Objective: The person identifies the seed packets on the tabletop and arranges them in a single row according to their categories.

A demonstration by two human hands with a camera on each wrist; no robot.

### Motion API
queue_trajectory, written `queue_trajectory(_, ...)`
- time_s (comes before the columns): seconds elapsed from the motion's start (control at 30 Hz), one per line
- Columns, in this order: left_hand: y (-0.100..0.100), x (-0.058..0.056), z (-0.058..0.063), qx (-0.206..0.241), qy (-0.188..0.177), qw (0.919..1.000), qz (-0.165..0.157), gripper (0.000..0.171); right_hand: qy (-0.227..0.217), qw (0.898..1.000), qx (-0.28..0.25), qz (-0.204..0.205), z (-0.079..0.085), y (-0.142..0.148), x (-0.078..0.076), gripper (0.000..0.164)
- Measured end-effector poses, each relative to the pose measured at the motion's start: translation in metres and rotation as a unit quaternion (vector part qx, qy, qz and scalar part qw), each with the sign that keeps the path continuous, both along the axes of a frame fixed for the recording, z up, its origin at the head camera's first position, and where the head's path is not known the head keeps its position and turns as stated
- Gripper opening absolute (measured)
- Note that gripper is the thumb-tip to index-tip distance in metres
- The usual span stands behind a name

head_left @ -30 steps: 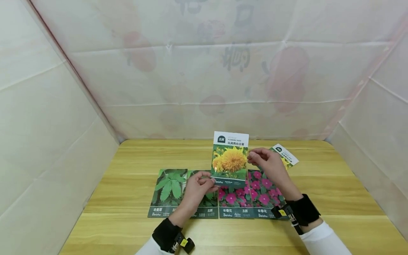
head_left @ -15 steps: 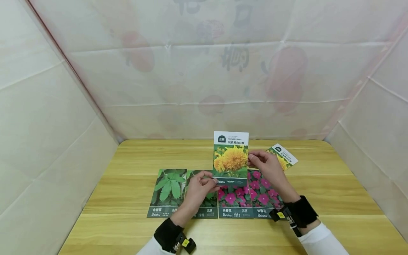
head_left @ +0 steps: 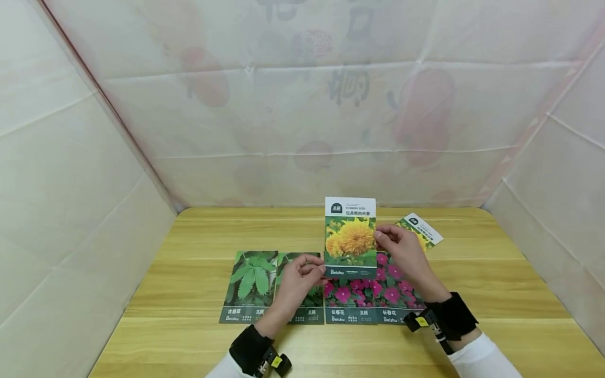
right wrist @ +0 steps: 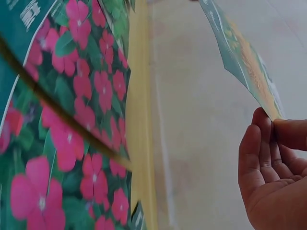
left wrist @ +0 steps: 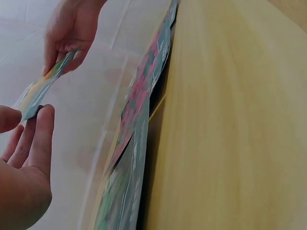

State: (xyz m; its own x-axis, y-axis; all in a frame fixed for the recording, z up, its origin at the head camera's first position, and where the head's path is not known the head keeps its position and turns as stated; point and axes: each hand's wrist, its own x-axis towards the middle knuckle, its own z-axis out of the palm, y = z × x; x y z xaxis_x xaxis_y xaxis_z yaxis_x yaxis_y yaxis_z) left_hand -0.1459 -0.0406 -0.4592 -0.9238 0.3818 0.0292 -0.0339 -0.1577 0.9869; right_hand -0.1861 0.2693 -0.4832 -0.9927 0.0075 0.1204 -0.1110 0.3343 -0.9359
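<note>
Both hands hold up a seed packet [head_left: 351, 239] with yellow sunflowers on its front, raised above the table and facing the head camera. At its lower left corner the left hand [head_left: 299, 281] pinches it between thumb and fingers. The right hand [head_left: 405, 254] pinches its right edge about midway up. In the right wrist view the right hand's thumb and fingers [right wrist: 261, 143] meet on the packet's edge. Below lie two packets with pink flowers, the left one [head_left: 344, 299] partly covered by the raised packet, the right one [head_left: 397, 294] partly behind the right arm.
A green-leaf packet [head_left: 250, 283] lies at the row's left end, beside another leaf packet [head_left: 312, 302] half hidden by the left hand. A second sunflower packet [head_left: 423, 231] lies slanted at the back right. Cloth walls enclose the wooden table [head_left: 156, 299] behind and at both sides.
The raised sunflower packet has shifted slightly to the right and a little lower, with both hands moving along. The packets on the table stay where they were.
</note>
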Motion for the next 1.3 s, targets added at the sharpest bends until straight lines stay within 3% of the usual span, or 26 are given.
queue_trajectory(0.1,-0.005,-0.002,-0.007,0.003,0.040,0.9992,-0.007,0.040,-0.017,1.000,0.014,-0.008,0.032,-0.002,0.016,0.048)
queue_trajectory(0.2,-0.014,-0.007,-0.022,0.000,0.061,0.9981,-0.007,0.060,-0.030,0.999,0.031,-0.016,0.058,0.000,0.030,0.047)
queue_trajectory(0.23,-0.017,-0.009,-0.023,-0.002,0.049,0.9988,-0.004,0.069,-0.037,0.999,0.035,-0.019,0.062,0.003,0.033,0.046)
queue_trajectory(0.33,-0.027,-0.014,-0.032,-0.006,0.041,0.9991,0.003,0.074,-0.052,0.997,0.044,-0.033,0.065,0.014,0.038,0.046)
queue_trajectory(0.43,-0.034,-0.015,-0.022,-0.016,0.043,0.9988,0.013,0.059,-0.055,0.996,0.047,-0.047,0.063,0.026,0.042,0.047)
queue_trajectory(0.6,-0.044,-0.014,0.011,-0.033,0.022,0.9980,0.050,0.028,-0.051,0.994,0.064,-0.067,0.063,0.048,0.045,0.049)
queue_trajectory(0.7,-0.050,-0.016,0.020,-0.044,0.008,0.9964,0.073,0.020,-0.049,0.992,0.082,-0.084,0.066,0.062,0.048,0.050)
queue_trajectory(0.77,-0.056,-0.018,0.023,-0.052,0.008,0.9952,0.083,0.019,-0.050,0.990,0.093,-0.094,0.067,0.072,0.051,0.050)
queue_trajectory(0.8,-0.060,-0.022,0.014,-0.051,0.015,0.9952,0.083,0.022,-0.048,0.989,0.098,-0.098,0.068,0.077,0.053,0.050)
queue_trajectory(0.87,-0.065,-0.023,0.015,-0.056,0.026,0.9943,0.087,0.022,-0.047,0.987,0.111,-0.105,0.068,0.088,0.058,0.050)
queue_trajectory(0.9,-0.069,-0.027,0.004,-0.046,0.046,0.9948,0.079,0.023,-0.046,0.986,0.117,-0.110,0.067,0.094,0.060,0.050)
queue_trajectory(1.0,-0.076,-0.028,0.004,-0.063,0.079,0.9909,0.089,0.023,-0.046,0.983,0.131,-0.118,0.065,0.109,0.067,0.050)
queue_trajectory(1.03,-0.077,-0.025,0.014,-0.080,0.086,0.9882,0.099,0.020,-0.049,0.982,0.135,-0.120,0.064,0.114,0.069,0.050)
queue_trajectory(1.1,-0.082,-0.028,0.015,-0.104,0.106,0.9820,0.116,0.020,-0.052,0.981,0.139,-0.121,0.062,0.122,0.073,0.050)
queue_trajectory(1.13,-0.083,-0.024,0.027,-0.129,0.096,0.9782,0.132,0.019,-0.055,0.981,0.140,-0.120,0.061,0.126,0.075,0.050)
queue_trajectory(1.3,-0.093,-0.028,0.031,-0.151,0.095,0.9726,0.149,0.021,-0.073,0.980,0.149,-0.113,0.057,0.143,0.084,0.050)
